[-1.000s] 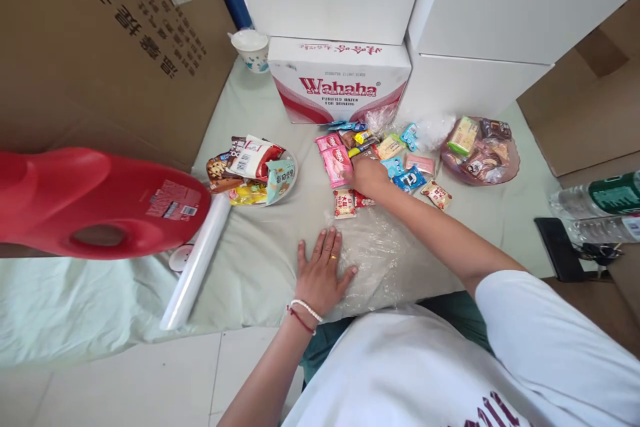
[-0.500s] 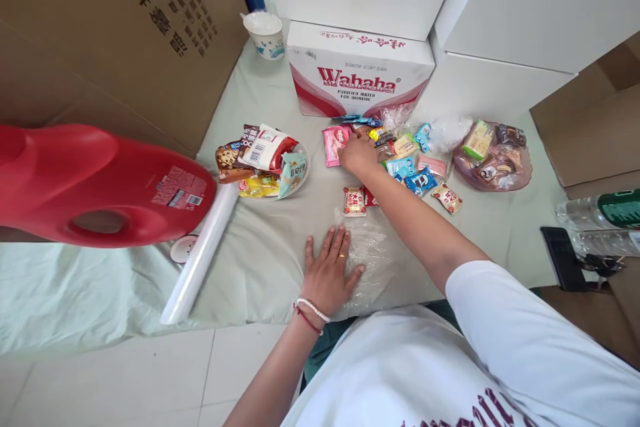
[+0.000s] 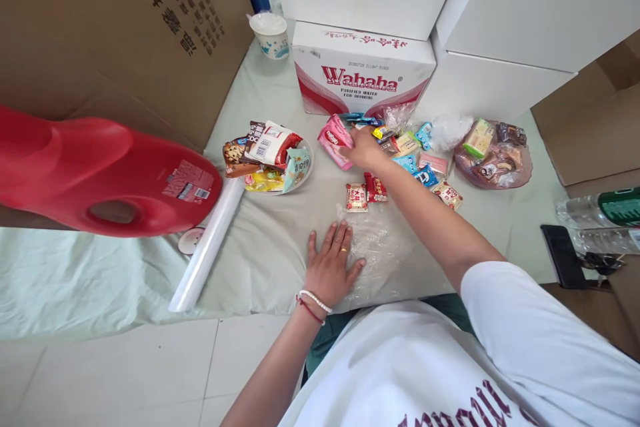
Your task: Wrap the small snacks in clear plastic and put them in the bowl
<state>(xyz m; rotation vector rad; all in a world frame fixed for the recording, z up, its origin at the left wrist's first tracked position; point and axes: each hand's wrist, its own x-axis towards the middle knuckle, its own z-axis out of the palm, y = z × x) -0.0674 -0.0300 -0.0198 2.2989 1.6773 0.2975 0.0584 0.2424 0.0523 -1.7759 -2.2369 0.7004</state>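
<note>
My right hand reaches forward to the pile of snacks and pinches a pink snack packet at its right edge. My thumb is on the packet; some fingertips are hidden. The packet looks tilted. My left hand lies flat, fingers spread, on the cloth by the left edge of a crumpled sheet of clear plastic film. Between the hands are a cream packet with red print and a red packet. Right of my right hand lie several small packets, among them a blue one and a pink one.
A bowl of snacks stands left, a pinkish bowl right. A white roll and large red plastic jug flank the left side. Behind are a Wahaba-style water carton and paper cup. A phone lies right.
My right hand has taken hold of the pink packet, which has turned and tilted. My left hand stays flat. The view has shifted slightly.
</note>
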